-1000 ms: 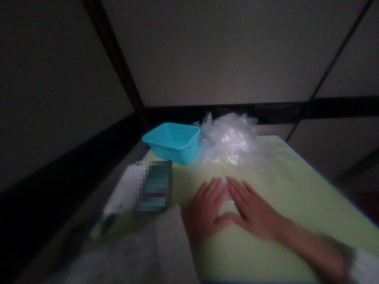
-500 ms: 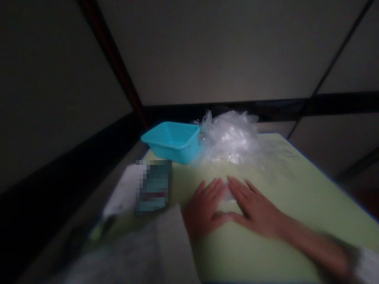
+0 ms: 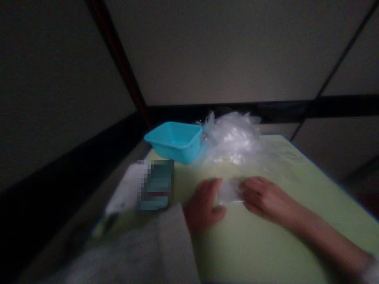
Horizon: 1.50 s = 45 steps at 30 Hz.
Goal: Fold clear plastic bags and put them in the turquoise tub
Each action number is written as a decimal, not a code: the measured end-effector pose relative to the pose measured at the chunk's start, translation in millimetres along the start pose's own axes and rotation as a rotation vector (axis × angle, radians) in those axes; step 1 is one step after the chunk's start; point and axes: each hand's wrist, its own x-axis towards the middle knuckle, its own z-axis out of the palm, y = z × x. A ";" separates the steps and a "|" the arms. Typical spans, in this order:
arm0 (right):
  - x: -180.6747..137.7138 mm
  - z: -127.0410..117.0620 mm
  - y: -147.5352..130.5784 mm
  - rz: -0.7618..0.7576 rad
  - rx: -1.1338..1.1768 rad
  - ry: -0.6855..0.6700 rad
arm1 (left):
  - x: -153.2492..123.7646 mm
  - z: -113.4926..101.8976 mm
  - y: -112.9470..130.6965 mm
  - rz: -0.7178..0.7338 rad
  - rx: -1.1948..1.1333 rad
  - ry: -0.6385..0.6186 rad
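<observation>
A small, flat, clear plastic bag point(image 3: 229, 192) lies on the pale green tabletop point(image 3: 251, 248) between my hands. Beside its left edge is my left hand point(image 3: 204, 207), thumb and fingers apart, nothing visible in its grasp. The fingertips of my right hand point(image 3: 265, 199) are bent together over the bag's right edge and partly cover it. Blur softens the exact finger contact there. Beyond both hands sits a crumpled heap of clear plastic bags point(image 3: 233, 138).
A turquoise plastic basin point(image 3: 174, 142) stands at the back left, against the heap. Left of my hands lies a dark flat device with a pixelated face point(image 3: 156, 185), beside a white object point(image 3: 126, 189). A wall point(image 3: 222, 59) rises behind the table.
My hands were flat with fingertips nearly meeting over the bag. They have since parted; my right hand moved right and curled its fingers, uncovering more of the bag.
</observation>
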 end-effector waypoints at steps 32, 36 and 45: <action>20.1 -2.4 -13.7 0.822 1.340 0.323 | 14.7 -1.6 1.1 -0.334 -0.727 0.102; 25.4 -0.1 -20.8 0.841 1.353 0.314 | 12.8 -1.4 1.0 -0.373 -0.831 0.064; 56.7 4.6 -18.4 0.814 1.348 0.444 | 6.6 -18.0 6.5 -0.368 -0.884 0.158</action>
